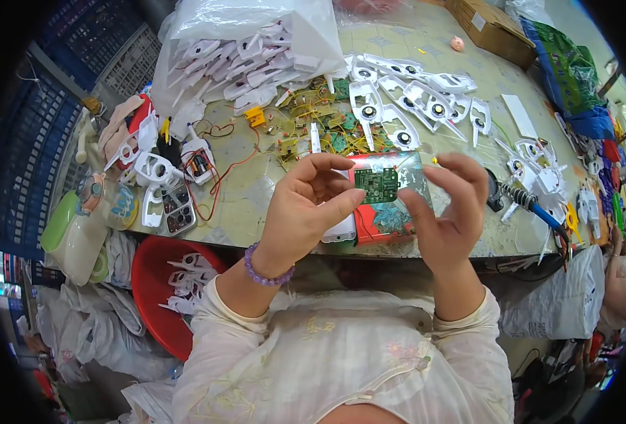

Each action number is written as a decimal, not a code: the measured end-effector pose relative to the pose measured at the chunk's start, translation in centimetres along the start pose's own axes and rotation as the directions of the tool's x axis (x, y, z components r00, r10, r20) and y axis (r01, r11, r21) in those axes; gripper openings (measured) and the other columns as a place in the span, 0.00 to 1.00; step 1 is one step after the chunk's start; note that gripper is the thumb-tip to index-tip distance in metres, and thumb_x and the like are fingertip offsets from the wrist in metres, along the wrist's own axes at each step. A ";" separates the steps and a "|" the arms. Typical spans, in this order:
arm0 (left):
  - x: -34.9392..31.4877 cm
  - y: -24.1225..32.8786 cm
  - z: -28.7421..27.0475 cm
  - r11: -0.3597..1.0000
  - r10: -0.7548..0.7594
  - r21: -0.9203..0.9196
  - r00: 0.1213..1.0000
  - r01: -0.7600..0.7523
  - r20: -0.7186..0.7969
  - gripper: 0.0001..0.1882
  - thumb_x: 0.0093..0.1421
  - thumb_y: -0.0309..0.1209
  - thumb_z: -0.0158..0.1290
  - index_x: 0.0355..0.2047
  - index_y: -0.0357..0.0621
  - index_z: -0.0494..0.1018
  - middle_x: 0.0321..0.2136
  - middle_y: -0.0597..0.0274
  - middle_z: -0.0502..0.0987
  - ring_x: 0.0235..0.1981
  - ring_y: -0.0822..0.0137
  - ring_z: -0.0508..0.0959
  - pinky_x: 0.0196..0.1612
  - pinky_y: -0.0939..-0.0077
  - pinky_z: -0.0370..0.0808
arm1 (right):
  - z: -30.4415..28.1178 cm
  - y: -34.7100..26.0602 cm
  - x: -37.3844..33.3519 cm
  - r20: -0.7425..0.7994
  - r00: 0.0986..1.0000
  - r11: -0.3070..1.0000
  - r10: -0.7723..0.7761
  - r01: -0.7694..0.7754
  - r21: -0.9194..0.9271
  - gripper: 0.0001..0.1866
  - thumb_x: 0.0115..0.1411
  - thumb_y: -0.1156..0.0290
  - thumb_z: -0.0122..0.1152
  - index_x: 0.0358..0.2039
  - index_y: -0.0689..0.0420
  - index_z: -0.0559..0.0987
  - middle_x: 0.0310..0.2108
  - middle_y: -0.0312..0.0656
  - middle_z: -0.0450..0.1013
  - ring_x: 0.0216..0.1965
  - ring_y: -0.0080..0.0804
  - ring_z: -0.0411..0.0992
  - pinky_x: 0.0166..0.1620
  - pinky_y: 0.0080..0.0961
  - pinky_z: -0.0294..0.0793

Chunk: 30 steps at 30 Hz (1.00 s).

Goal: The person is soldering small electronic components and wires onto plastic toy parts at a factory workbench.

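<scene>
A small green circuit board (376, 185) is pinched at its left edge between the thumb and fingers of my left hand (306, 198). Off the board's right edge, my right hand (454, 208) is open, with thumb and fingers curved apart and the thumb tip close to the board. Below the board, a red and silver surface (378, 230) lies at the table's front edge, with small bluish-green pieces (392, 217) on it. Just beyond my hands spreads a pile of small green boards with yellow wires (309, 124).
White plastic housings (405, 99) lie across the table (249, 191), and more fill a clear bag (256, 60). A soldering iron (528, 201) with a blue cable rests at the right. A red basin (159, 297) with white parts stands below the table's left edge.
</scene>
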<state>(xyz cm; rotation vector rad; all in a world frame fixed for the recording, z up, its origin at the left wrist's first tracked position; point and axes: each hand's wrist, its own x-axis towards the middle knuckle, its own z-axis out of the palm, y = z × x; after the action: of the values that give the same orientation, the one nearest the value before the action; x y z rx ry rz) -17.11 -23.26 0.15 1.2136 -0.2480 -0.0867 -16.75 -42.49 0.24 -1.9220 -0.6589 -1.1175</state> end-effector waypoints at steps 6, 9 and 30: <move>1.4 0.1 -0.6 0.939 0.200 0.274 0.978 -0.209 0.061 0.18 0.51 0.23 0.60 0.43 0.39 0.70 0.36 0.65 0.75 0.37 0.75 0.74 0.41 0.80 0.70 | -0.1 0.7 1.5 0.385 0.869 0.834 0.311 -0.443 0.328 0.14 0.46 0.77 0.67 0.37 0.60 0.79 0.31 0.41 0.74 0.33 0.30 0.71 0.39 0.23 0.69; 2.2 1.5 -2.2 0.615 0.454 0.620 0.862 -0.487 0.227 0.10 0.49 0.21 0.59 0.34 0.41 0.75 0.34 0.63 0.76 0.37 0.68 0.75 0.40 0.74 0.70 | -1.5 3.1 1.9 0.171 0.917 0.888 0.360 -0.394 0.238 0.14 0.46 0.77 0.67 0.36 0.60 0.79 0.30 0.38 0.74 0.32 0.25 0.69 0.37 0.19 0.68; 0.7 -1.7 -1.1 0.557 0.250 0.659 0.859 -0.505 0.447 0.07 0.46 0.25 0.61 0.27 0.42 0.76 0.28 0.63 0.78 0.29 0.63 0.76 0.33 0.72 0.73 | -1.5 -0.2 -2.1 0.475 0.879 0.998 0.053 -0.033 -0.051 0.10 0.44 0.71 0.67 0.29 0.51 0.78 0.37 0.35 0.71 0.44 0.39 0.67 0.55 0.48 0.55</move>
<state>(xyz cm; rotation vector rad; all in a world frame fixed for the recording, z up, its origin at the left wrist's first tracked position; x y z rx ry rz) -16.06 -23.02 -1.68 1.9744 -0.9004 0.2532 -18.57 -43.69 -1.08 -2.2589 -0.8540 -0.6265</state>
